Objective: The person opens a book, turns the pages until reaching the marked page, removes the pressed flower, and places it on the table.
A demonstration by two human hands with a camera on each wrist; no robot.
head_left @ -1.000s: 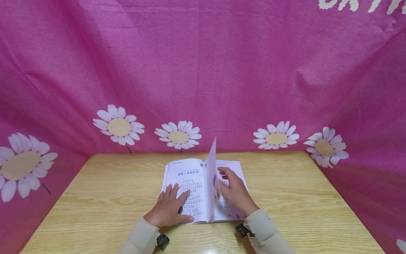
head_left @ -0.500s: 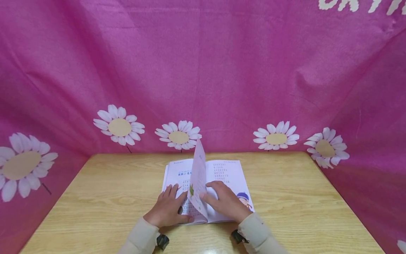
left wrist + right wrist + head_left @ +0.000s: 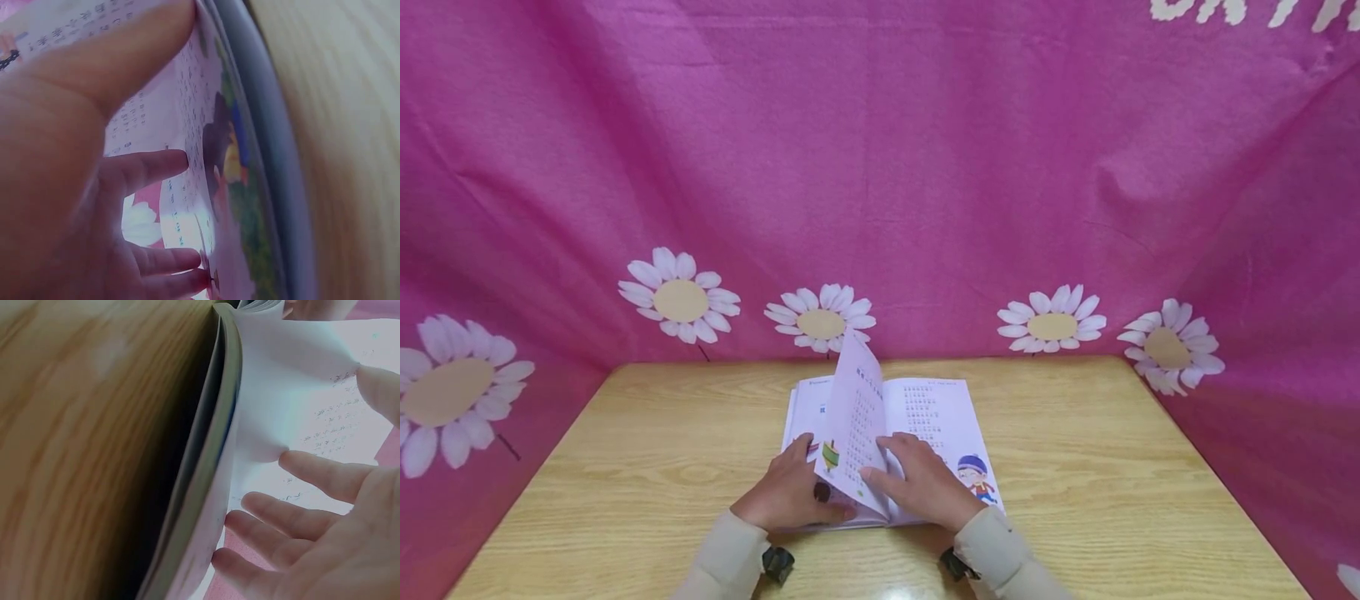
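Note:
An open book (image 3: 951,417) with printed text and small coloured pictures lies on the table. One page (image 3: 859,408) stands up from the spine and leans left over the left half. My left hand (image 3: 786,492) rests on the left side, its fingers partly behind this page. In the left wrist view, the fingertips of the left hand (image 3: 69,169) touch the printed sheet. My right hand (image 3: 928,483) is at the spine, thumb and forefinger against the raised page. In the right wrist view, other fingers of the right hand (image 3: 337,519) lie against the right half.
The book sits near the front of a wooden table (image 3: 1097,467). A pink cloth (image 3: 925,167) with printed white daisies rises behind and at both sides. Dark wrist-worn devices (image 3: 777,564) show beneath the pale sleeves (image 3: 722,554).
The raised page has swung from upright over to the left, baring a right page with a cartoon child. My right hand has moved left with it. The left hand has hardly moved.

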